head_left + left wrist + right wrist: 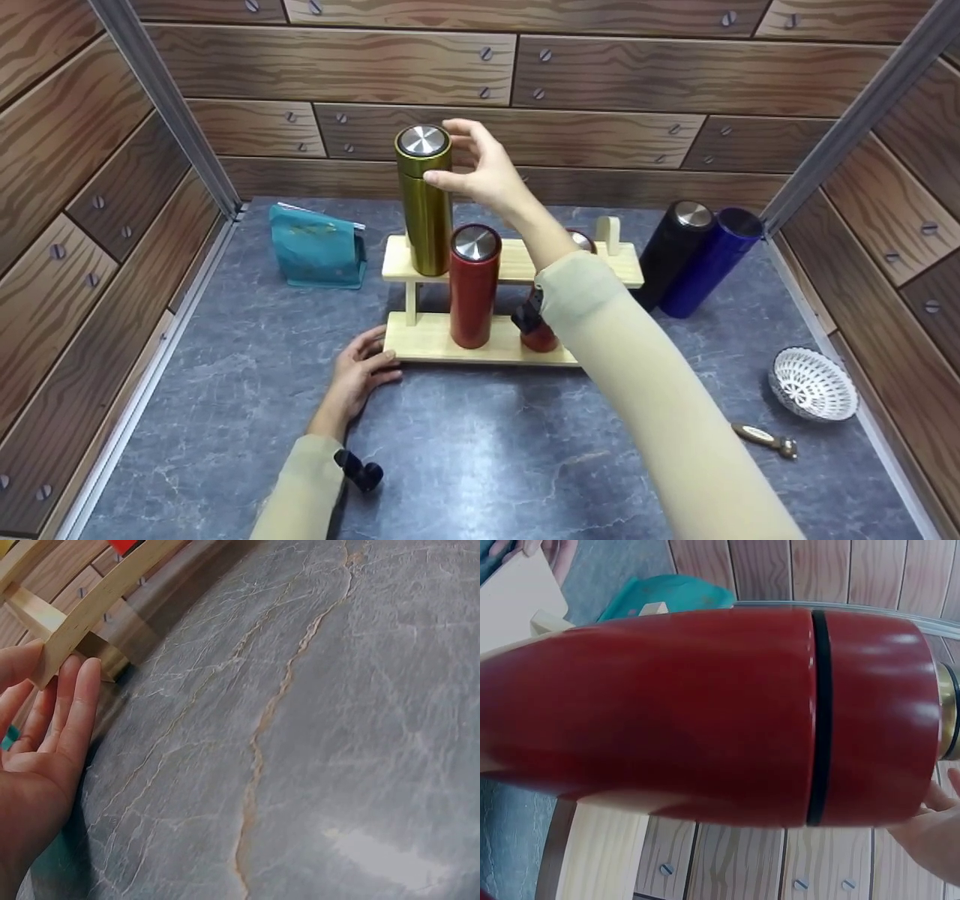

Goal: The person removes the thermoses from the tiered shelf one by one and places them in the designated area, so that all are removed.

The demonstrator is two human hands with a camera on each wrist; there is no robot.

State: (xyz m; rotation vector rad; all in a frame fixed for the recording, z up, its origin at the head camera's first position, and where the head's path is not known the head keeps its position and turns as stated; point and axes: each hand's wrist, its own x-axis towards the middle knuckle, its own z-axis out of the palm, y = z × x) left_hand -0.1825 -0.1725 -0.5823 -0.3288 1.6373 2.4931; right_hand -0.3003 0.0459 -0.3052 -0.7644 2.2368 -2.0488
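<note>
Your grey marble-patterned tabletop (pixel 487 450) fills the floor of a wood-panelled booth, and on it sits a two-tier pale wooden rack (pixel 517 264). On the rack's upper shelf, at its left end, stands a gold thermos flask (pixel 425 202), upright, its long axis vertical and its steel cap on top. Your right hand (pixel 480 169) is at the flask's cap end, coming in from the right side: the thumb tip touches the gold wall just under the cap and the fingers arc loosely behind the top, so the hand looks half open. Whether those far fingers actually bear on the flask you can't settle from the head view, and the right wrist view gives only a sliver of palm. The right hand is far nearer the flask than the left.

A red thermos flask (pixel 473 285) stands upright on the lower shelf, just in front of the gold one; it nearly fills the right wrist view. Your right forearm hides most of a second red flask (pixel 541 339) beside it.

Your left hand (pixel 358 375) lies on the tabletop with straight, relaxed fingers against the rack's lower left corner, holding nothing.

Smaller things: a black flask (pixel 670 251) and a blue flask (pixel 712 262) leaning at the right, a teal pouch (pixel 316 247), a white lattice bowl (pixel 814 382), and a small wooden-handled tool (pixel 765 439).
</note>
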